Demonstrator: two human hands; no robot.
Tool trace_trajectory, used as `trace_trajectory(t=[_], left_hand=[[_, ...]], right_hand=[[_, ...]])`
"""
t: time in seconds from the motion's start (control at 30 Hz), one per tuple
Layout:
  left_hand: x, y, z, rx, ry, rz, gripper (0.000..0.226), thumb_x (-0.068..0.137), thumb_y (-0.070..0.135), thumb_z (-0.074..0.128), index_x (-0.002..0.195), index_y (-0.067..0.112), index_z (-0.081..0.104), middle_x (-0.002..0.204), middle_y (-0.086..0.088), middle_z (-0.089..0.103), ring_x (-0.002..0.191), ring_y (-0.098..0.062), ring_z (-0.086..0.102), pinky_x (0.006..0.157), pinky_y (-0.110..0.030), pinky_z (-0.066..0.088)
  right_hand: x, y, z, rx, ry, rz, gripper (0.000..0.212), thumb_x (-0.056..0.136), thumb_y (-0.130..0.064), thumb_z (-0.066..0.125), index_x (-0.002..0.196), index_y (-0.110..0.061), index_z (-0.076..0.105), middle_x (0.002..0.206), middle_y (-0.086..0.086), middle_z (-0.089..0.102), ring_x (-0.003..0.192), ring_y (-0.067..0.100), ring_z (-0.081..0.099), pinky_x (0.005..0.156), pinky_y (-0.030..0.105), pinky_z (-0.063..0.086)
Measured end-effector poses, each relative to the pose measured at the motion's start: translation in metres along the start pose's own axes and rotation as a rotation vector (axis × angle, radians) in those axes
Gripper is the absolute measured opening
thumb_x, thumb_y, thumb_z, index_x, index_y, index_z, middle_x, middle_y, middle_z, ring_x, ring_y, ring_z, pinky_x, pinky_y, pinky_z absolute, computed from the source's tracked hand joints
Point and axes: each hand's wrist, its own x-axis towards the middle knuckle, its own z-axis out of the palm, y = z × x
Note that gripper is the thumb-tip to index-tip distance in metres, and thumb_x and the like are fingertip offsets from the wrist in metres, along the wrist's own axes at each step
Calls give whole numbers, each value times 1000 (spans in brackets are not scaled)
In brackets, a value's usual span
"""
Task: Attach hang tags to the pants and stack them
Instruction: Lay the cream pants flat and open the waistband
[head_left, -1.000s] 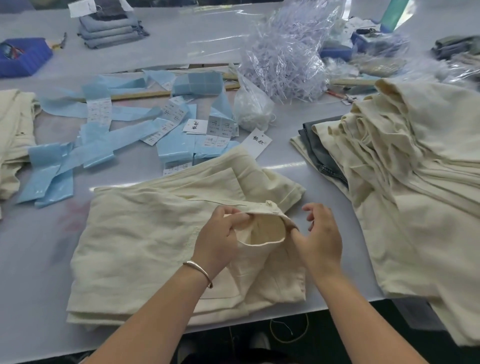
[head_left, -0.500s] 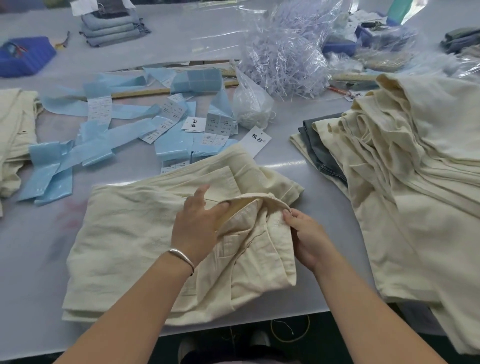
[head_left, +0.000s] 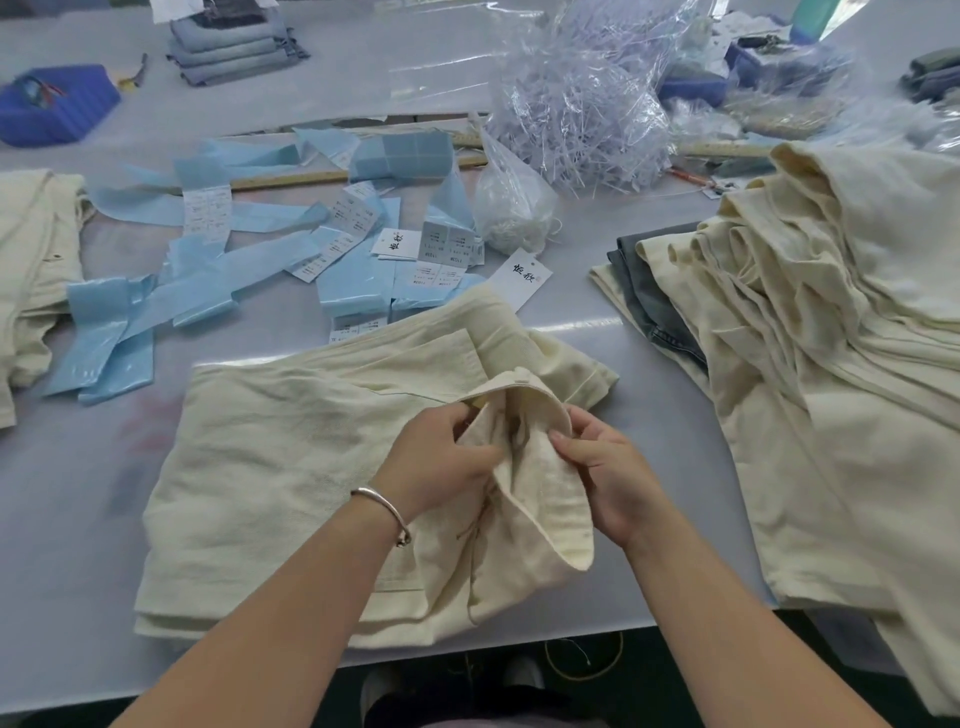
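A folded pair of cream pants (head_left: 291, 467) lies on the table in front of me. Its waistband is lifted and bunched up between my hands. My left hand (head_left: 436, 462) grips the cloth on the left side of the waistband. On the right side, my right hand (head_left: 605, 475) pinches the waistband edge. A thin drawstring hangs down the cloth below my hands. A white hang tag (head_left: 522, 275) with black characters lies just beyond the pants. Another white hang tag (head_left: 397, 244) sits among blue label strips (head_left: 218, 280).
A tall heap of cream pants (head_left: 831, 364) with a grey pair under it fills the right side. More cream cloth (head_left: 31, 270) lies at the left edge. Behind are a clear bag of plastic fasteners (head_left: 582, 93), a small bag (head_left: 511, 202), a blue tray (head_left: 52, 109) and folded jeans (head_left: 234, 44).
The waistband went from spread open to pulled up and bunched between both hands. My left hand shifted right onto the cloth, and my right hand closed on the band's edge.
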Motion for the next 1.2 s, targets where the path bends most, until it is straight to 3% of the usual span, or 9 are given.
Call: trace_trajectory(t=[0.1,0.27,0.57,0.73,0.8,0.87,0.93,1.03,1.2], left_hand=[[3,-8,-9,5,-103,-34,40,52,23,59,91,21,66,75,9,64,66,-7,57,57,-18,42],[2,-19,-15,-266,-26,-107,12,55,-2,47,64,-2,57,57,-1,38,50,-10,33,45,-20,25],[-2,-36,-14,-462,-27,-153,38,68,-26,40,70,-2,69,63,-3,52,55,-11,45,46,-17,35],[-12,-35,-4,-415,-29,-49,36,61,-14,52,47,17,59,61,-3,52,65,-17,47,60,-24,40],[-10,-33,-1,-275,9,24,41,67,-11,60,44,24,60,74,-2,59,89,-30,51,91,-27,44],[-11,-31,-2,-72,20,89,50,73,-7,68,56,40,66,121,-5,65,128,-39,41,117,-41,22],[-18,-27,-5,161,36,184,48,75,2,68,62,48,69,153,-5,36,145,-28,21,121,-36,6],[-36,-23,-3,361,42,441,45,63,10,55,92,36,78,145,-2,47,135,-29,35,112,-33,20],[-62,-28,20,385,4,568,53,64,2,61,115,8,71,112,-2,68,105,-19,60,90,-33,52]], right_hand=[[3,2,1,-57,110,-26,19,97,-1,45,104,-3,63,91,16,68,78,23,66,75,34,57],[13,4,3,-249,340,-47,17,98,-10,51,97,-10,68,94,10,71,84,19,65,84,35,54],[7,8,-7,-848,495,-432,21,77,0,68,81,-16,56,70,1,59,59,4,48,58,19,44],[8,11,-7,-994,502,-471,33,79,-1,66,103,-22,58,74,-1,59,60,10,50,63,26,47],[12,5,-1,-1052,362,-510,49,78,-6,72,119,-29,58,90,-7,60,72,8,53,68,22,48],[15,0,5,-1114,182,-552,55,79,-13,77,127,-34,59,113,-8,55,95,5,54,74,18,48],[18,-2,9,-1178,98,-615,39,84,-16,73,121,-28,67,127,-4,52,110,9,53,80,21,49],[29,-8,13,-1117,111,-600,10,91,-12,65,95,-11,73,113,-1,63,96,9,58,79,24,47],[51,-19,23,-1026,270,-244,28,100,-21,47,74,-13,51,66,-6,47,61,9,41,59,26,34]])
